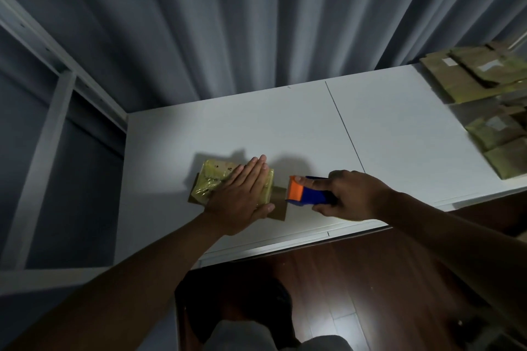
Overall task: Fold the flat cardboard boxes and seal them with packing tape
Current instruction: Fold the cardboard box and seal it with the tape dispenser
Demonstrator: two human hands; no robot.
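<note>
A small folded cardboard box [212,178], covered with shiny tape, lies on the white table [285,128] near its front edge. My left hand [242,191] rests flat on top of the box, fingers straight and together, pressing down. A brown flap [279,205] sticks out from the box's right side. Just right of it, my right hand [348,194] grips a blue and orange tape dispenser [306,191], its orange end touching the flap's edge.
Stacks of flat cardboard boxes [479,77] lie at the table's far right, with more of them [502,145] nearer. Grey curtains hang behind the table. A white frame [57,111] stands at the left. Wooden floor shows below the front edge.
</note>
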